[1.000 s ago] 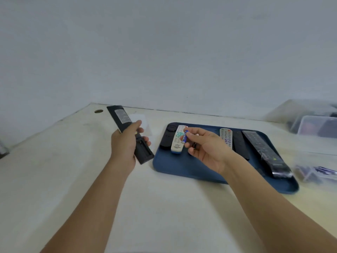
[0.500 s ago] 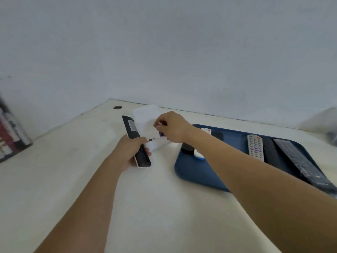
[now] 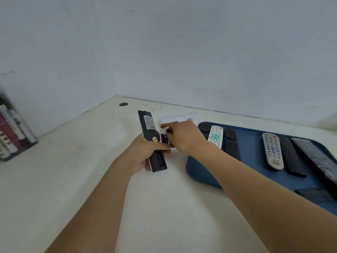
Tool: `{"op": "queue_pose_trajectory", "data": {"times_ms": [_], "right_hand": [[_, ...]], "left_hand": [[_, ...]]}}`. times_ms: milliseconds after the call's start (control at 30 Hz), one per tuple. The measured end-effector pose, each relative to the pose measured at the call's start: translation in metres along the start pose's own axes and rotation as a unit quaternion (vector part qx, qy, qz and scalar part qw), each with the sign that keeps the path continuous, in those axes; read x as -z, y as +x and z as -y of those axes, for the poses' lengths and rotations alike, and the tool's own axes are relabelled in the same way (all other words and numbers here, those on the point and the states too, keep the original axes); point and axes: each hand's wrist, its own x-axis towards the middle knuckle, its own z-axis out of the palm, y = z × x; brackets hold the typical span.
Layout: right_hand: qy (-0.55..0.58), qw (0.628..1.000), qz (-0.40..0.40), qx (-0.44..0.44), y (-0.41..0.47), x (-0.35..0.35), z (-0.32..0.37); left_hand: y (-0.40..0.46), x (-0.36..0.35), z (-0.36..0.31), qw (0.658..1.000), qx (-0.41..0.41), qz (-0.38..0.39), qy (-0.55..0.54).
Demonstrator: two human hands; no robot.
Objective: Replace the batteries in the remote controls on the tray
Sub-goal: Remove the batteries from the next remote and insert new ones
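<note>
Reaching over a white box of batteries beside the held remote, with the tray to the right

Head view: left hand (image 3: 145, 154) grips a long black plastic remote control (image 3: 152, 141) turned back-up, its long axis running from the near edge of the pale matte desk (image 3: 76, 161) toward the far wall, open battery bay at the near end; right hand (image 3: 184, 137) sits just right of it, nearer the shallow white box (image 3: 175, 118), fingers curled and pinching a small purple-and-dark battery (image 3: 168, 130) over dark cells (image 3: 165, 139) touching the remote's right side; the smooth dark blue rimmed tray (image 3: 193, 167) lies further right, carrying a white buttoned remote (image 3: 216, 136), a grey one (image 3: 272, 150) and flat black ones (image 3: 232, 147)
</note>
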Motion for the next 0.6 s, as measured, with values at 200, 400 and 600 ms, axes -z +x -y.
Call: {"op": "queue_pose_trajectory", "data": {"times_ms": [200, 400, 600], "right_hand": [[-0.068, 0.993, 0.085, 0.033, 0.001, -0.001, 0.001], [0.155, 0.984, 0.09, 0.025, 0.001, 0.005, 0.001], [0.306, 0.951, -0.021, -0.022, -0.018, 0.017, -0.004]], "left_hand": [[0.002, -0.002, 0.0, 1.0, 0.02, -0.009, -0.018], [0.004, -0.004, -0.003, 0.994, 0.082, -0.046, -0.061], [0.011, 0.002, 0.0, 0.991, 0.069, -0.112, -0.028]]}}
